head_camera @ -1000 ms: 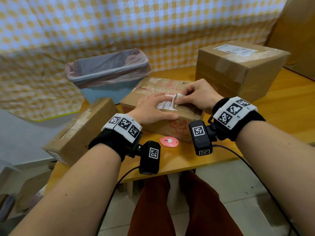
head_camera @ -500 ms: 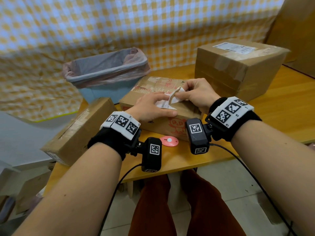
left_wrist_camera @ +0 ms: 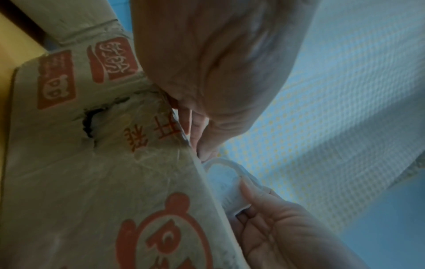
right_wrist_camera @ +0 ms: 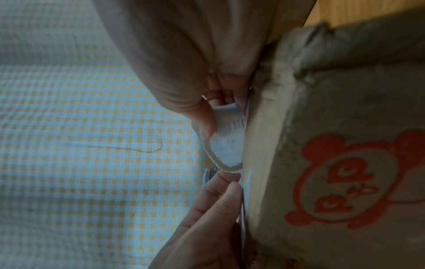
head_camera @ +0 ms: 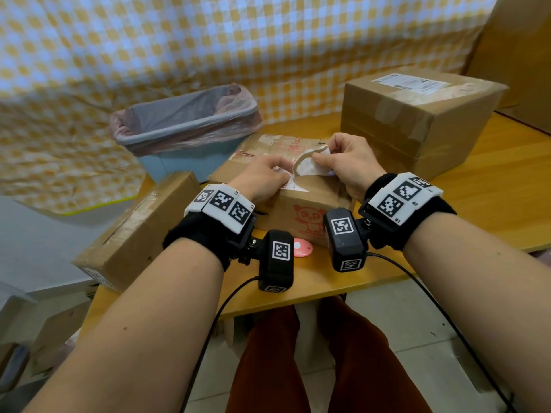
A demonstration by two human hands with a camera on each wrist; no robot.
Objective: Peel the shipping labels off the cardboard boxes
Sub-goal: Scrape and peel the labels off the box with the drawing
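Head view showed a yellow wooden bench (head_camera: pixel 492 186) set against a wall hung with a yellow-and-white checked cloth (head_camera: pixel 268 40), with pale floor tiles below its front edge. On the bench's middle lay a flat cardboard box (head_camera: pixel 301 204) printed with a red cartoon bear. The shipping label (head_camera: pixel 307 168) on its top was half lifted, its free end curled upward while the near end stayed stuck beside the box's front edge. The right hand (head_camera: pixel 348 162) had its fingers pinched on the lifted end of the label. The left hand (head_camera: pixel 262 180) lay on the box top, fingers bent down at the stuck part; whether they gripped the label or only pressed it could not be told. A larger box (head_camera: pixel 417 126) bearing its own white label (head_camera: pixel 410 81) stood at the right rear, a third box (head_camera: pixel 140 231) overhung the bench's left end, and a small pink disc (head_camera: pixel 302 247) lay near the front edge. A blue bin (head_camera: pixel 190 135) lined with a pink bag stood behind the boxes.
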